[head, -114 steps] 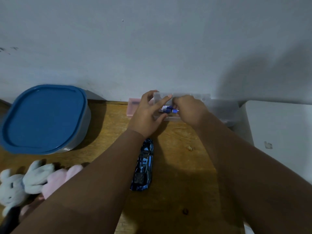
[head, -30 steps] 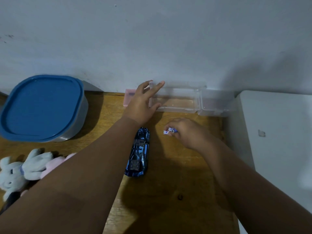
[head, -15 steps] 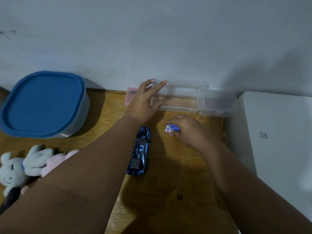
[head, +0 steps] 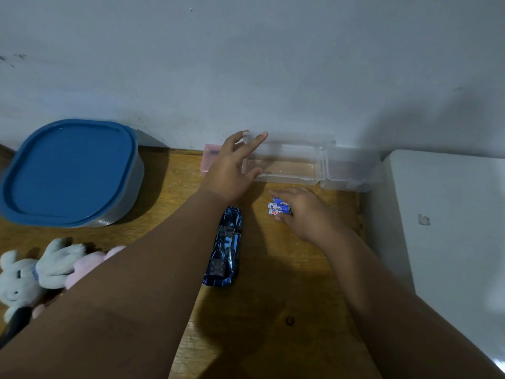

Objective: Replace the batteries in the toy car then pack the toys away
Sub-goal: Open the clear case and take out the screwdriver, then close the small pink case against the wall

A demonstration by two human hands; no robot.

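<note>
A shiny blue toy car (head: 225, 247) lies lengthwise on the wooden table (head: 276, 302), between my forearms. My left hand (head: 226, 170) spans the left end of an open clear plastic box (head: 289, 181) by the wall, thumb on the front wall and fingers over the rim. The box looks empty, and its lid (head: 351, 170) is folded out to the right. Just in front of the box, my right hand (head: 306, 214) rests low on the table with its fingertips around a few small blue batteries (head: 278, 207).
A large tub with a blue lid (head: 68, 170) stands at the back left. A small pink case (head: 210, 157) sits behind my left hand. Grey and pink plush rabbits (head: 41, 269) lie at the left edge. A white block (head: 451, 214) borders the table's right side.
My right hand took the batteries out of the clear box and brought them down to the table in front of it. My left hand stayed on the box's end.
</note>
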